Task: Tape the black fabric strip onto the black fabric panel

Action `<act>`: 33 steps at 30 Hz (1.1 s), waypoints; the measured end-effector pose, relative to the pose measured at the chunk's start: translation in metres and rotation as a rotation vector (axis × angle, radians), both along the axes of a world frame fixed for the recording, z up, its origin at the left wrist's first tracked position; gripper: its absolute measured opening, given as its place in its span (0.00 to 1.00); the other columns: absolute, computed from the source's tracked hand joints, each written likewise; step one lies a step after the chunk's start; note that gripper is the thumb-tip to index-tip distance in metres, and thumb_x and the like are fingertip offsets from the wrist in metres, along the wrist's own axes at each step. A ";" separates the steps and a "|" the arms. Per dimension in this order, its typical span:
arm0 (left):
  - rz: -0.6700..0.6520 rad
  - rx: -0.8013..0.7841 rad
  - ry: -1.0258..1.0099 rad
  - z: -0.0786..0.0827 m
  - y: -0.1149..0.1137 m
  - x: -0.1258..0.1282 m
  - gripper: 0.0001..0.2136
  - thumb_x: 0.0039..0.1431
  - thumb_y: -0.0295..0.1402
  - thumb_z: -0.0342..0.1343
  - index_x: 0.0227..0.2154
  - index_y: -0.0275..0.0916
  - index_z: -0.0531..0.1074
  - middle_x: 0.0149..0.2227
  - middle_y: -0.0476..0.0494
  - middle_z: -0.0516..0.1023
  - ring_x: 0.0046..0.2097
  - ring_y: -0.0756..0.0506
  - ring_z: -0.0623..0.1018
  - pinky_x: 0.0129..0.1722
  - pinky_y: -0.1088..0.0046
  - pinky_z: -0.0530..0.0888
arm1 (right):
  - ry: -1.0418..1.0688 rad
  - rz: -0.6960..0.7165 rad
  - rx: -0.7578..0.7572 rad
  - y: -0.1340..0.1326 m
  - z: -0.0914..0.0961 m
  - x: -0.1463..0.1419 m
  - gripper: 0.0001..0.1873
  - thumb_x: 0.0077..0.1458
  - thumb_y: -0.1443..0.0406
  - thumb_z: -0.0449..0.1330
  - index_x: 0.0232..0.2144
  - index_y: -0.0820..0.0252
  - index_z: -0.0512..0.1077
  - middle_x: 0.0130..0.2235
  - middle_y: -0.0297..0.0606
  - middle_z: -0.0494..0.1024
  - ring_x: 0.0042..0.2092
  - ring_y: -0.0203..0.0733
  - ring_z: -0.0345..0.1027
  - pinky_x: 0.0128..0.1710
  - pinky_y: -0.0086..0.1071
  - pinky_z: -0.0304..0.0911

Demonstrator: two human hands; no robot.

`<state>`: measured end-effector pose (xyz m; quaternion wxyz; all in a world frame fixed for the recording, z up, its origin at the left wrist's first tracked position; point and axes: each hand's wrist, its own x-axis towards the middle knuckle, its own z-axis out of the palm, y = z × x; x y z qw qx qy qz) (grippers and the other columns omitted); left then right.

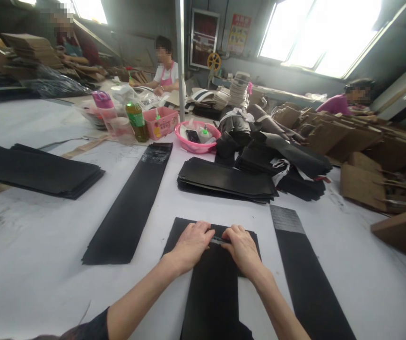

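A long black strip runs from the front edge toward the middle of the table, its far end over a wider black sheet. Whitish smears, perhaps glue, show at that far end. My left hand pinches the strip's left corner between thumb and fingers. At the right corner, my right hand grips it the same way, thumb turned inward. Exactly how the fingertips sit under the edge is hidden. Right of my hands lies another black strip with a grey-white coated end.
Stacked black sheets lie at left and ahead, with black strips between. Behind are a pink basin, a green-labelled bottle and a metal post. Brown paper bags crowd the right. Several people work farther back.
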<state>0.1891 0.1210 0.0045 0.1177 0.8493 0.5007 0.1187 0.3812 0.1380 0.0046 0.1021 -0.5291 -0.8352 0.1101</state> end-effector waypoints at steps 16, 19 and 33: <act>-0.095 0.117 -0.054 -0.007 -0.009 0.000 0.05 0.65 0.24 0.52 0.42 0.37 0.69 0.45 0.44 0.69 0.50 0.43 0.68 0.48 0.66 0.69 | 0.142 0.096 0.099 -0.013 -0.012 0.008 0.06 0.59 0.71 0.59 0.35 0.54 0.72 0.37 0.32 0.72 0.42 0.40 0.63 0.41 0.34 0.57; -0.120 0.130 -0.022 -0.007 -0.009 0.001 0.09 0.65 0.23 0.52 0.46 0.37 0.67 0.45 0.44 0.69 0.50 0.43 0.68 0.51 0.65 0.68 | 0.149 0.102 0.128 -0.014 -0.018 0.009 0.06 0.62 0.68 0.57 0.34 0.56 0.72 0.37 0.34 0.72 0.41 0.40 0.63 0.41 0.35 0.56; -0.188 0.165 0.106 -0.008 -0.011 0.006 0.10 0.64 0.21 0.51 0.47 0.34 0.66 0.48 0.42 0.69 0.53 0.41 0.67 0.53 0.63 0.66 | 0.141 0.167 0.203 -0.018 -0.020 0.010 0.08 0.64 0.71 0.54 0.39 0.58 0.73 0.39 0.37 0.71 0.42 0.40 0.62 0.48 0.38 0.57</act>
